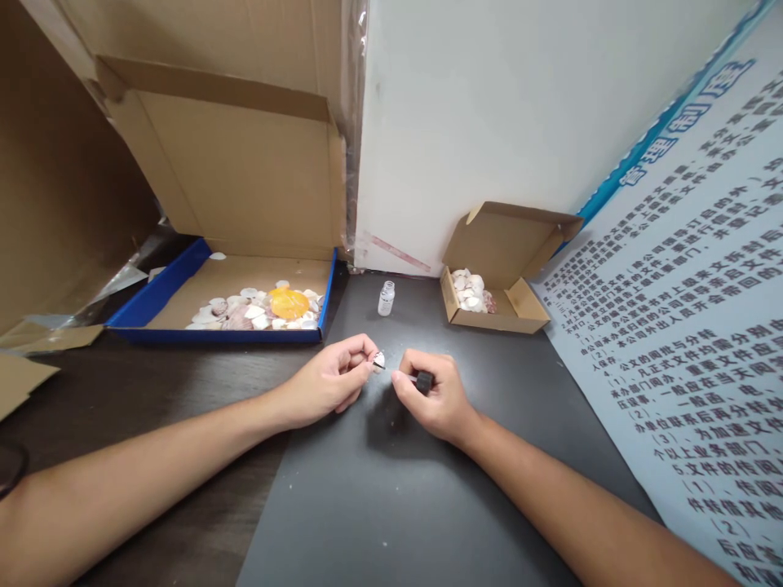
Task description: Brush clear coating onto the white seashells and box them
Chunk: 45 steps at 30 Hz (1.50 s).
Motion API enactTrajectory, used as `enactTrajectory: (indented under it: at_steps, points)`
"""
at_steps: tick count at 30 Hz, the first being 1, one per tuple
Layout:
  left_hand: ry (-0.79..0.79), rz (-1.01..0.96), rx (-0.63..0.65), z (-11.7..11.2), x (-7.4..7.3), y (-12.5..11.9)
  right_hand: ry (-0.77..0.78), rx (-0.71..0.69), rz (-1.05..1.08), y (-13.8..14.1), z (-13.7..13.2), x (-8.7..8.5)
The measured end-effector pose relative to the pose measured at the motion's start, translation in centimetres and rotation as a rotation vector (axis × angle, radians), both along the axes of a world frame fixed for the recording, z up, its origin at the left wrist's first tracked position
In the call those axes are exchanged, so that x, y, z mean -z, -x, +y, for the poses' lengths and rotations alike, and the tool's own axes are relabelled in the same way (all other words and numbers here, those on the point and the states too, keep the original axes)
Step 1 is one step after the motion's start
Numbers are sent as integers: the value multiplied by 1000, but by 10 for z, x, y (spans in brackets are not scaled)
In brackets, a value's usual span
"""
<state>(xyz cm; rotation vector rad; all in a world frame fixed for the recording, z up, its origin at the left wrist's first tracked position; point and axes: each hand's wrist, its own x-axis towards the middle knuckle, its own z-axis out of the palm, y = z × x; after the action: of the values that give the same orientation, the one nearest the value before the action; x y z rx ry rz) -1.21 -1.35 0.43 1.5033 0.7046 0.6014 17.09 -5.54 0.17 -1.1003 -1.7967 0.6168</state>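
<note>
My left hand (pixel 335 373) pinches a small whitish seashell (pixel 379 359) between thumb and fingertips, just above the dark mat. My right hand (pixel 435 393) is closed round a bottle's applicator brush, whose black cap (pixel 424 381) shows between the fingers. Its thin stem points left towards the shell, and a dark tip lies at or very near the shell's surface; whether it touches I cannot tell. Beyond both hands stands a small clear glass bottle (pixel 386 299), upright and uncapped, with a white label.
On the left, a blue-edged cardboard box (pixel 174 314) holds several shells and an orange piece (pixel 289 303). A smaller open carton (pixel 519 320) with shells stands back right. A white panel (pixel 465 122) rises behind, and a printed sheet (pixel 685 326) lines the right side.
</note>
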Motion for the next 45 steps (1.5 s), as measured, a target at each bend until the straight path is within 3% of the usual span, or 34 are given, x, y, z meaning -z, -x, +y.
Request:
enactTrajectory:
  at_steps: [12,19,28,35,41,45]
  points:
    - [31,-43,-5,1,-3,-1,46,14,20,0,1,-1]
    - [80,-61,-12,3,-1,0,93,159,-1,0,4,3]
    - [76,-50,-14,3,-3,-1,32,4,72,-2,2,1]
    - [69,-44,-13,3,-2,0,76,167,14,-1,5,3]
    - [61,-31,-10,3,-3,-1,10,27,23,0,2,1]
    - [67,-34,-14,3,-3,-1,36,127,-45,1,3,2]
